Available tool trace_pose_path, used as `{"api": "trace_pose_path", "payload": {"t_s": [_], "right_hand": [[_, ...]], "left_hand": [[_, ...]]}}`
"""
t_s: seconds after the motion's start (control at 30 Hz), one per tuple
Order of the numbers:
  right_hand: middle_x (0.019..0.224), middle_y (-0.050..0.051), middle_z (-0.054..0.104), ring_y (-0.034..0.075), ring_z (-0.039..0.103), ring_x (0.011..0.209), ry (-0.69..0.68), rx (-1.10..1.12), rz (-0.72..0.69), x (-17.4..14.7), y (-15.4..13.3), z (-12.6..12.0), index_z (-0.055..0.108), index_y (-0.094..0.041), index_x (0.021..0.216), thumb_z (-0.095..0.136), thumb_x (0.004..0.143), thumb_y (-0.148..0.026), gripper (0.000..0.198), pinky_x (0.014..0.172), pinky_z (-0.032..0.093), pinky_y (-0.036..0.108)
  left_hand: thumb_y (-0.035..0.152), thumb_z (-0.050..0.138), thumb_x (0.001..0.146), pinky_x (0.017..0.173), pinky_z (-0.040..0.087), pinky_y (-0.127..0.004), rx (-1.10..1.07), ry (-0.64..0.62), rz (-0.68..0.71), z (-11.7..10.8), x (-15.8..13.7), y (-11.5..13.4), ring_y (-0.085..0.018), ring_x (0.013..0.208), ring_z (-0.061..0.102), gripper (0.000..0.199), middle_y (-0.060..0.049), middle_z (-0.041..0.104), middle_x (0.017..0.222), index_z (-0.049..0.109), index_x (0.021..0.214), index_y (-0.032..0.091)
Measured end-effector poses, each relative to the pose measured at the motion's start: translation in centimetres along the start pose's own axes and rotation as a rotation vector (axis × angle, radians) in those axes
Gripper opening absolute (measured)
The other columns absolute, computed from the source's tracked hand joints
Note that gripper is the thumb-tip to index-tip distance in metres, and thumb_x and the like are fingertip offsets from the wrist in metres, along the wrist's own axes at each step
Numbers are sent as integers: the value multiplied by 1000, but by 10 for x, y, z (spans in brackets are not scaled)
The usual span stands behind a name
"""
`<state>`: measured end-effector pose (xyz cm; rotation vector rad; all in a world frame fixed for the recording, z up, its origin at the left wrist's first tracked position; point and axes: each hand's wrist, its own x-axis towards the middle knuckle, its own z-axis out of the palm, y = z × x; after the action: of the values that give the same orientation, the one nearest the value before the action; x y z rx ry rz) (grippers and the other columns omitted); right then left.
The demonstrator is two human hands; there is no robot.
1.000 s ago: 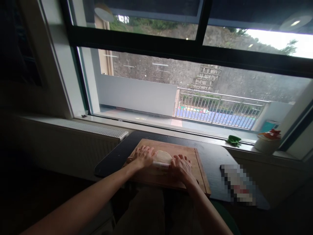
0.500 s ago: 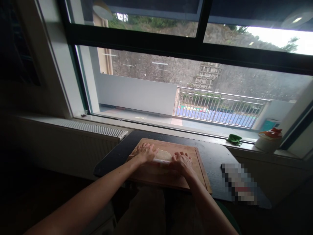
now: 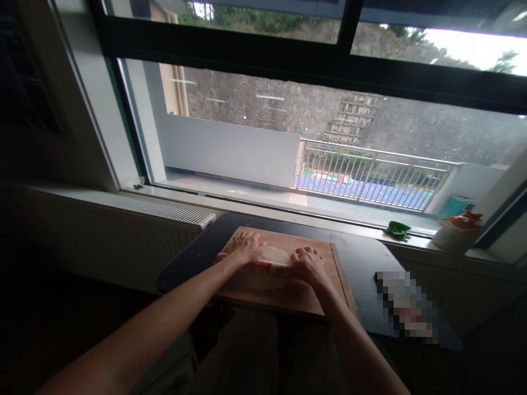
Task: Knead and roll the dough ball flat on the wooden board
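The board [image 3: 296, 302] is wood, smooth and low in sheen. On it, the dough [image 3: 263, 283] looks matt and floury pale, with a fairly smooth face. The roller [image 3: 265, 266] has a smooth-looking printed surface; its material is hard to tell. The dark tabletop [image 3: 364, 277] shows a fine wood-like grain with a satin sheen. The radiator [image 3: 123, 236] looks like painted, ribbed metal. Outside, the railing [image 3: 362, 174] is shiny metal and the wall [image 3: 230, 96] rough, matt stone.

Red-and-white roller [image 3: 264, 266], cream dough [image 3: 265, 282], brown board [image 3: 288, 305], black table [image 3: 195, 258]
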<state>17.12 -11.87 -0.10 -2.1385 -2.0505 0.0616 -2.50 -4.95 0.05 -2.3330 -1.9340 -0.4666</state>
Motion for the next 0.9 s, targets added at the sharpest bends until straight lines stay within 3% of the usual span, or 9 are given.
{"api": "trace_pose_path", "payload": {"t_s": [0.23, 0.37, 0.47, 0.9], "right_hand": [[105, 6, 54, 21, 44, 99, 167, 47, -8, -28, -4, 12, 59, -24, 94, 28, 88, -40, 35, 84, 29, 35], [106, 7, 54, 20, 42, 102, 272, 22, -58, -47, -8, 13, 60, -23, 94, 27, 89, -40, 37, 89, 25, 33], [105, 7, 55, 21, 41, 103, 250, 0, -46, -50, -10, 11, 61, -22, 94, 27, 90, -39, 38, 89, 25, 33], [106, 9, 54, 23, 43, 101, 86, 53, -20, 12, 5, 9, 60, -22, 95, 31, 87, -39, 35, 81, 32, 35]], "left_hand": [[53, 32, 81, 94, 28, -42, 26, 55, -8, 1, -27, -1, -26, 107, 44, 46, -9, 56, 110, 59, 98, 22], [55, 29, 81, 95, 24, -44, 19, -9, 40, 0, -40, -3, -26, 108, 43, 47, -8, 56, 111, 58, 102, 25], [55, 29, 81, 96, 23, -45, 12, -46, 45, -1, -40, -4, -28, 111, 42, 48, -8, 55, 115, 56, 107, 25], [56, 36, 75, 92, 32, -38, 17, -127, -38, 11, 17, -4, -28, 111, 45, 55, -14, 55, 115, 55, 109, 16]]}}
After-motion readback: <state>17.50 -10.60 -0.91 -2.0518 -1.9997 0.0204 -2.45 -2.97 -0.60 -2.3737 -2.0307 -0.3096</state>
